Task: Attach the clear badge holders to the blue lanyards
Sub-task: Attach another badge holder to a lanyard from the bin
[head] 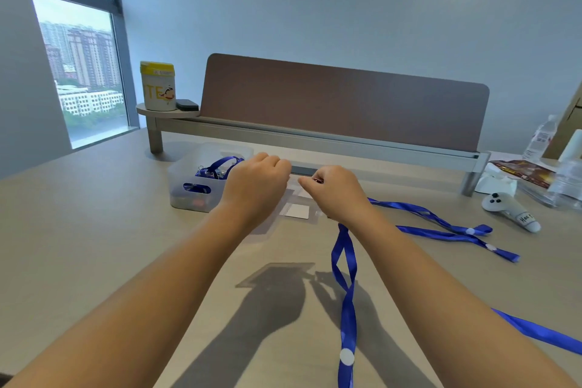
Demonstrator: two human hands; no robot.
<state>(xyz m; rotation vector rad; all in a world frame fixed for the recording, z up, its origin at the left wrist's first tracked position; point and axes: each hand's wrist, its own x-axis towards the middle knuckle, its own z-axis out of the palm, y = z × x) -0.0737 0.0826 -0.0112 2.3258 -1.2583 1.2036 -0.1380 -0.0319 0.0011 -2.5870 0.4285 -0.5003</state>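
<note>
- Left hand (258, 181): raised above the desk (94, 230), fingers curled round the upper edge of a clear badge holder (294, 208), which hangs under the hand with a white card inside.
- Right hand (333, 187): level with the left and just beside it, fingers pinching a small metal clip (317, 179) at the end of a blue lanyard (346, 293). Whether the clip touches the holder cannot be told.
- That lanyard drops from the right wrist, twists once and trails toward the near edge of the desk.
- Further blue lanyards (447, 227) lie loose on the desk to the right, well apart from the hands; another strip (541, 332) crosses the lower right corner.
- A translucent bin (189, 186) stands left of the hands, partly hidden by the left hand, with more lanyards inside.
- Behind the hands: a brown divider panel (343, 101) on a metal rail.
- A yellow-lidded tub (158, 86) and a small dark object stand on the shelf at its left end.
- Far right: a white controller (510, 208), a water bottle (541, 138) and a foil packet (522, 172).
</note>
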